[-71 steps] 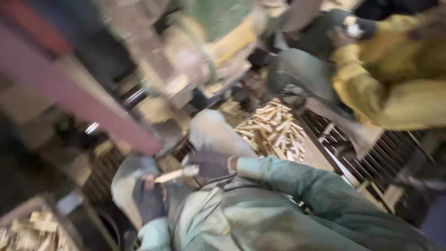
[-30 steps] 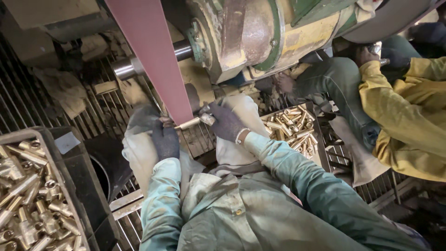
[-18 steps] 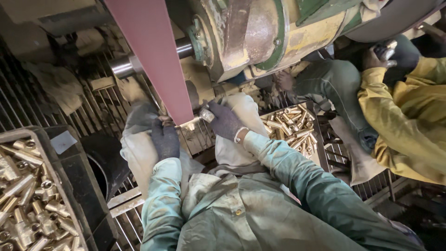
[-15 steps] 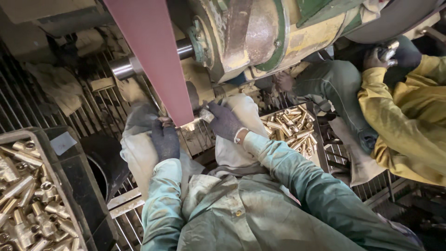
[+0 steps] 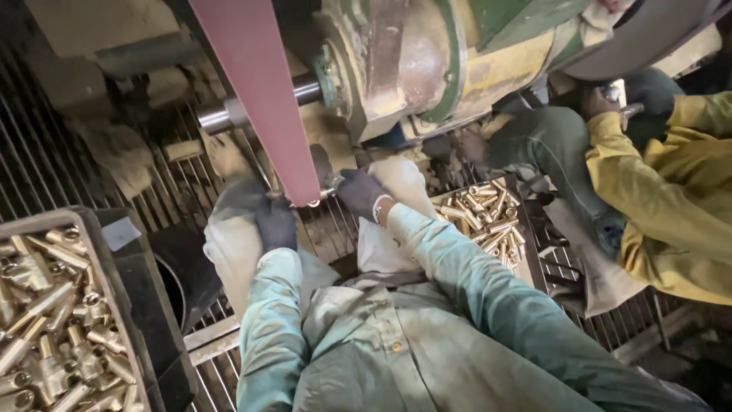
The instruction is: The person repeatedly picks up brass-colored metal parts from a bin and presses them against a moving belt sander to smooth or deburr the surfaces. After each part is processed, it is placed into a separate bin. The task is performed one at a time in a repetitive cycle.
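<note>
Both hands wear dark gloves. The left hand [image 5: 276,221] is curled shut around one end of a small metal part [image 5: 314,200]. The right hand [image 5: 361,194] is curled shut on the other end. The part lies right between the two hands and touches the lower end of a long reddish sanding belt [image 5: 259,91]. The belt slants up and away to the top edge of the view.

There is little room around the hands. Just above them sits a big green and yellow machine [image 5: 450,53] with a shiny round shaft [image 5: 221,116] sticking out to the left. Below the hands are the person's knees, covered in pale cloth, and a metal grate floor [image 5: 46,168].

Near the right arm, a tray of brass parts [image 5: 488,217] lies on the grate. A dark crate of brass parts [image 5: 53,305] stands at the left edge, well apart from the hands. At the right edge, another person in a yellow sleeve [image 5: 671,191] works close by.
</note>
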